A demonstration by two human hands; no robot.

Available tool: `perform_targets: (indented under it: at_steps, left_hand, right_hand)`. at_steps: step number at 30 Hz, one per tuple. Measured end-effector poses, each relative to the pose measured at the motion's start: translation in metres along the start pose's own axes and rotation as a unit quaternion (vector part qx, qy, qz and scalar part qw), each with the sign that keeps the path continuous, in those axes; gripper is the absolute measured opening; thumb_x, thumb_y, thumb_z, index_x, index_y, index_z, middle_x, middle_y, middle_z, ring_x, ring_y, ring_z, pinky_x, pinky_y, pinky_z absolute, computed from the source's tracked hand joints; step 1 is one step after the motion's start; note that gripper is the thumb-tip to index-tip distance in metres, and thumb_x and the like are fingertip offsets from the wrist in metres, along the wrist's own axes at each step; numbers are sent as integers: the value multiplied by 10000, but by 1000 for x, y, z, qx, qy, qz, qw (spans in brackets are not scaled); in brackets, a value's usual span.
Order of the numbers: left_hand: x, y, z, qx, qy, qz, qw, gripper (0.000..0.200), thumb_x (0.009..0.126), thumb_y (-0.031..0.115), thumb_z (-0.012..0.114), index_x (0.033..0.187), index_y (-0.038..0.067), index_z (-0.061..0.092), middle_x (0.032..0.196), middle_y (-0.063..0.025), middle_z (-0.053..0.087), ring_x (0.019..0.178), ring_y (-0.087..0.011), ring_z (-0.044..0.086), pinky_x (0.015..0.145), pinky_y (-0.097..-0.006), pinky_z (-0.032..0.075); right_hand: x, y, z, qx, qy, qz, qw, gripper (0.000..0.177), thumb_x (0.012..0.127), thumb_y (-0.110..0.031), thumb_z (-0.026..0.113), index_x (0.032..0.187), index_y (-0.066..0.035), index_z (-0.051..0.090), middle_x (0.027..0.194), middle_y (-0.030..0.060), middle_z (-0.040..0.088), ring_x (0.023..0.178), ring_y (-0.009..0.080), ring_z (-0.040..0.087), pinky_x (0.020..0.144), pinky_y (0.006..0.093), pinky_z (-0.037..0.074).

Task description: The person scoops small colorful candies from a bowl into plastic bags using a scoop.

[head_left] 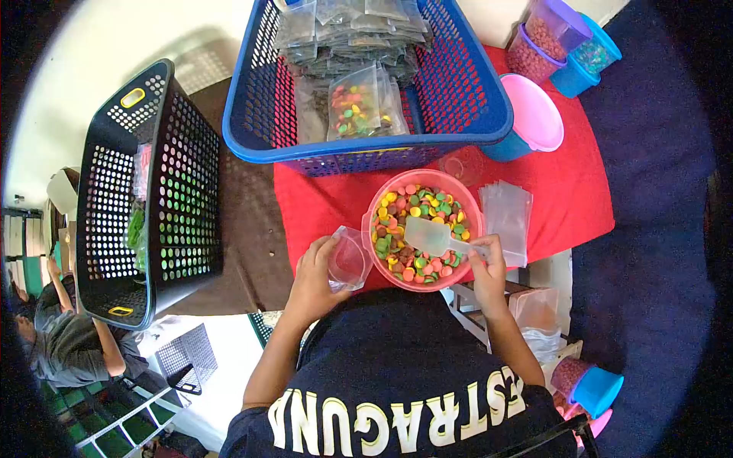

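My left hand (310,281) grips a clear plastic bag (348,261) by its side, and the bag's mouth stands spread apart beside the bowl's left edge. My right hand (489,276) is closed around the handle of a pale translucent scoop (427,236). The scoop's head rests on or just over the colourful button-shaped candies (418,265) in a pink bowl (369,243); whether it carries any candies is hard to see. To the right of the bowl lies a stack of flat clear bags (507,217), close to my right hand.
Beyond the bowl, a blue basket (366,145) holds many packed bags (355,103). A black basket (187,198) stands at the left. Lidless pink-and-blue tub (534,114) and candy-filled containers (538,49) sit at the upper right. Another person (80,340) is at the lower left.
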State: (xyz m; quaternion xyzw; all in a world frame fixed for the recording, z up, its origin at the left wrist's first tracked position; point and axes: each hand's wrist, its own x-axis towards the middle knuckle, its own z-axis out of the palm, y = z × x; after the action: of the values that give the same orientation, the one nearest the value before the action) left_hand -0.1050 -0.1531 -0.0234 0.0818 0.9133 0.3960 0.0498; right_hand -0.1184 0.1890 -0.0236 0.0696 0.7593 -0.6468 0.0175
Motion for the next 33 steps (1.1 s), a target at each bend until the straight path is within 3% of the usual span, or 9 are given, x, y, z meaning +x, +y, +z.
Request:
perform_targets:
  at_steps: [4,7,8,12,19,21,24,31,33]
  left_hand:
    - [-1,0,-1,14,13,13,1000,925,661,170,873,1456,66,411,1436,-199,484,1349,-390,480,1124,-499,384]
    - [1,7,-7,9,-4,4,1000,898,672,183,864,1445,61,425,1435,-199,482,1350,-388,478,1127,-502,379]
    - [4,8,-10,15,-7,11,1000,903,668,178,865,1446,60,423,1436,-198,482,1350,-392,477,1128,-502,378]
    - [8,12,-12,10,9,14,1000,920,654,163,869,1448,61,417,1436,-196,484,1344,-403,477,1125,-498,377]
    - [20,28,-5,25,-14,41,999,942,642,149,880,1453,71,408,1434,-211,485,1338,-411,477,1130,-504,371]
    - [20,26,-4,9,-10,39,999,940,644,147,881,1451,70,406,1431,-221,483,1334,-418,477,1127,-507,373]
    - [23,23,-3,7,-8,38,999,932,648,158,884,1445,65,410,1430,-224,484,1330,-421,478,1120,-513,380]
    - [25,22,0,-8,-2,26,1000,960,640,163,893,1462,69,406,1433,-226,482,1327,-420,484,1116,-515,385]
    - [25,21,1,-3,1,32,999,969,636,159,894,1466,69,403,1435,-227,481,1329,-421,484,1114,-513,388]
  right_hand:
    - [7,-12,-3,-2,23,-5,1000,112,992,-66,596,1094,-29,568,1012,85,578,1012,200,590,939,354,476]
    - [6,-25,-6,-290,13,-225,930,128,901,-50,645,1025,-47,614,997,119,583,976,279,542,905,414,396]
    - [6,-24,-8,-312,13,-253,916,173,841,-62,679,1009,-72,637,984,115,597,927,295,534,873,429,358]
    - [-2,-26,-6,-326,13,-302,896,249,757,-61,728,991,-106,654,866,45,629,914,272,548,866,430,356]
    - [-16,-12,9,-300,-17,-342,890,274,749,3,706,987,-96,612,874,69,595,836,265,541,828,422,346]
    - [-23,-11,12,-291,-11,-312,904,249,771,-6,701,990,-81,610,872,77,594,824,276,548,829,413,373]
    - [-30,-6,16,-214,16,-154,965,180,803,-68,706,964,-75,626,906,104,584,889,302,537,840,418,370]
    - [-30,0,22,-232,-9,-145,962,158,859,-104,693,999,-73,627,906,114,585,902,302,539,873,407,353]
    - [-32,9,22,-105,-15,-58,993,123,917,-68,653,1030,-59,605,918,99,593,884,251,588,864,387,411]
